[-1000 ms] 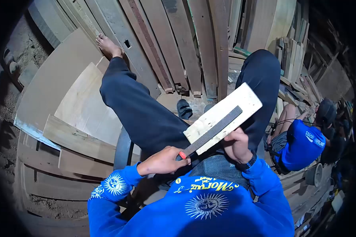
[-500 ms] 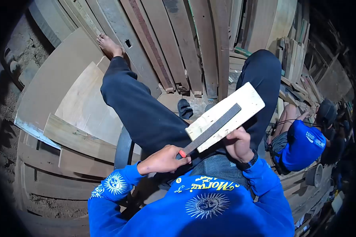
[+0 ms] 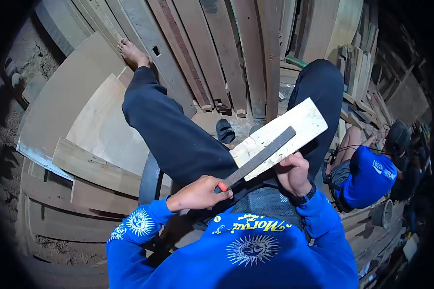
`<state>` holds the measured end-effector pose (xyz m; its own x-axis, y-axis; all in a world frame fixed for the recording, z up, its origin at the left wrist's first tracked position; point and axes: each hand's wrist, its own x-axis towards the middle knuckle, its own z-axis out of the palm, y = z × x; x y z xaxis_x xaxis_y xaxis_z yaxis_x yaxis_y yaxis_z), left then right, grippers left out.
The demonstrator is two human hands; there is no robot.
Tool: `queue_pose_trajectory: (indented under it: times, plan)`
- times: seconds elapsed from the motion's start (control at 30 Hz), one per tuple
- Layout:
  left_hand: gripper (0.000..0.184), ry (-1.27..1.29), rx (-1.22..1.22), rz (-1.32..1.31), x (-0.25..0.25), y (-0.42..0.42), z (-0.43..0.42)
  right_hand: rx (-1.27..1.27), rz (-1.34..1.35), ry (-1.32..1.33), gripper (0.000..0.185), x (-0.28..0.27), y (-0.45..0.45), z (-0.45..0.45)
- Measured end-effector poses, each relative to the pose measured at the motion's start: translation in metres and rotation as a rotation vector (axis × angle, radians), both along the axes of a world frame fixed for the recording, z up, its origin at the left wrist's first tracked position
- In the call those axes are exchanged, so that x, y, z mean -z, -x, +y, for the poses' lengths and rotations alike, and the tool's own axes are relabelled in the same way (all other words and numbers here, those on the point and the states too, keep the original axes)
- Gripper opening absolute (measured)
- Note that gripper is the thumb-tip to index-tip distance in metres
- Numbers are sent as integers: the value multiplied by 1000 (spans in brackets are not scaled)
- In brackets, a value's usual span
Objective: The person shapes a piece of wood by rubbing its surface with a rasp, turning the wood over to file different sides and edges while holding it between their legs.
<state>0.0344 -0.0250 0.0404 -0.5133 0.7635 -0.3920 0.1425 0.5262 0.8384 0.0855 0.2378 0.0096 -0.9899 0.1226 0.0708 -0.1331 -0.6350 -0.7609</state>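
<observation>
A pale rectangular wooden board (image 3: 300, 119) lies tilted over my lap, its far end over my bent right knee. My right hand (image 3: 295, 177) grips the board's near edge, with curled fingers and a watch or band on the wrist. My left hand (image 3: 201, 193) is closed round the red handle of a dark rasp (image 3: 261, 159). The rasp's long flat blade lies diagonally across the board's upper face, from its near left corner toward the right. Most of the rasp's handle is hidden inside my left fist.
Long planks (image 3: 226, 53) stand side by side ahead. Curved wooden panels (image 3: 106, 125) lean at the left, near my bare foot (image 3: 134, 53). A dark sandal (image 3: 225, 131) lies on the floor. Another person (image 3: 369, 176) in a blue shirt sits at the right by a grey bucket (image 3: 383, 214).
The board has slid slightly to the right and away from my left hand, with my right hand shifting a little along with it. The rasp has barely moved.
</observation>
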Motion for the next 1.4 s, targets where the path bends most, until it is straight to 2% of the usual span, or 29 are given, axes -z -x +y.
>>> queue_pose_trajectory:
  times: [0.1,0.23,0.37,0.57,0.63,0.73,0.9,0.97,1.0,1.1,1.17,1.27,1.4]
  plan:
    - [27,11,16,14,0,0,0,-100,-109,-28,53,3,-5,-14]
    - [29,-18,38,55,7,0,-2,-129,-96,-67,54,8,-4,-22]
    - [34,88,25,40,-6,3,-1,-15,-12,-5,58,11,0,1]
    - [32,46,3,10,0,3,-1,24,9,33,57,2,0,0]
    - [31,47,18,16,-2,3,0,-40,-45,13,52,6,-3,-10]
    - [31,-30,34,5,4,2,-2,-163,-132,-25,55,7,-8,-23]
    - [30,33,27,11,-2,3,-1,-80,-65,-28,59,-1,-5,-11]
    - [31,14,20,15,-6,3,-2,1,52,15,58,1,-4,-3]
    - [31,-3,35,42,-6,5,-1,28,79,30,64,1,-2,1]
    - [31,23,18,15,-5,4,0,58,59,76,63,6,-2,-1]
    - [31,-1,13,14,-3,2,1,-43,-21,31,64,13,-3,-8]
    - [30,-21,22,19,1,1,-1,-147,-91,-70,54,20,-4,-21]
    - [32,10,31,39,-3,4,0,-69,-67,-39,54,0,0,-10]
